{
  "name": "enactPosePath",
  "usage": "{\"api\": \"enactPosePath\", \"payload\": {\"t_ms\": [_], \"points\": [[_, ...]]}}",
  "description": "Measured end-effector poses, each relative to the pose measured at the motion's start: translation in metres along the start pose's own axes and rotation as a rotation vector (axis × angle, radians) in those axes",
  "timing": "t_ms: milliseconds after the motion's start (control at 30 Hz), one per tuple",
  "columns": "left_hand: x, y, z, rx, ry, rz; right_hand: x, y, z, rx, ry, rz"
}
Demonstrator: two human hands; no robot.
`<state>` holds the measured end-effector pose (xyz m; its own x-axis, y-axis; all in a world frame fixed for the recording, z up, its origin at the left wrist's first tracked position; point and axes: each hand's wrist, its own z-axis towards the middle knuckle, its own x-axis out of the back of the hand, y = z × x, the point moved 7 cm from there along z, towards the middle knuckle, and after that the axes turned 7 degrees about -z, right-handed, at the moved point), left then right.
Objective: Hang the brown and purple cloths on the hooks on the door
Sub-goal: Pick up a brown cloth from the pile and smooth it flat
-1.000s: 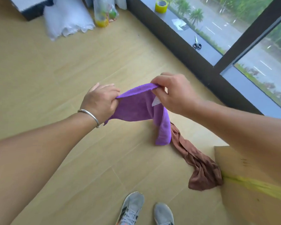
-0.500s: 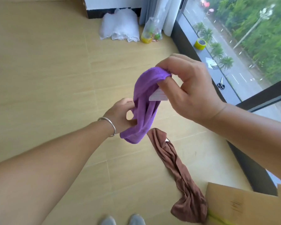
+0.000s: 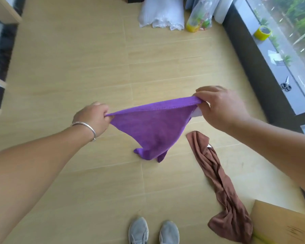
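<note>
While both hands, L & R, pinch its hemmed top edge taut, purple cloth sags triangular.

There are two cloths: one purple cloth and one brown cloth. Two hands are in view, a left hand and a right hand, with one silver bracelet. Two grey shoes show at the bottom edge. One cardboard box sits at the lower right corner. One roll of yellow tape and one pair of scissors lie on the window ledge. One white bundle and what seems to be one clear plastic bag lie at the far end of the floor.
</note>
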<state>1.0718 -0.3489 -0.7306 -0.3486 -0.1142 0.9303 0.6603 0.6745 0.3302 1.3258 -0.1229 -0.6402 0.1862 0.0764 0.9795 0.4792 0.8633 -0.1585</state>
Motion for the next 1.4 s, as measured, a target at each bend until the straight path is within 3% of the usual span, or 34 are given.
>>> {"api": "enactPosePath", "payload": {"t_ms": [100, 267, 433, 567, 700, 833, 1167, 1400], "points": [[0.036, -0.015, 0.008, -0.019, 0.059, 0.176, -0.024, -0.008, 0.025, -0.017, -0.07, -0.11], [0.105, -0.031, 0.041, 0.14, 0.155, 0.25, -0.008, -0.024, 0.083, -0.103, 0.034, -0.09], [0.187, -0.021, 0.051, -0.011, 0.476, -0.046, 0.043, -0.036, 0.116, -0.152, 0.16, -0.039], [0.217, -0.025, 0.023, -0.086, 0.685, -0.164, 0.073, -0.043, 0.109, -0.236, 0.298, 0.175], [0.169, -0.053, -0.038, -0.218, 0.564, -0.09, 0.046, -0.062, 0.045, -0.114, 0.261, 0.269], [0.08, -0.079, -0.119, -0.314, 0.348, -0.025, -0.034, -0.067, -0.055, -0.089, 0.053, 0.298], [-0.149, -0.103, -0.254, -0.174, -0.09, -0.087, -0.214, -0.052, -0.254, -0.216, -0.415, 0.171], [-0.236, -0.121, -0.317, -0.164, -0.274, -0.185, -0.282, -0.047, -0.334, -0.243, -0.677, 0.115]]}}
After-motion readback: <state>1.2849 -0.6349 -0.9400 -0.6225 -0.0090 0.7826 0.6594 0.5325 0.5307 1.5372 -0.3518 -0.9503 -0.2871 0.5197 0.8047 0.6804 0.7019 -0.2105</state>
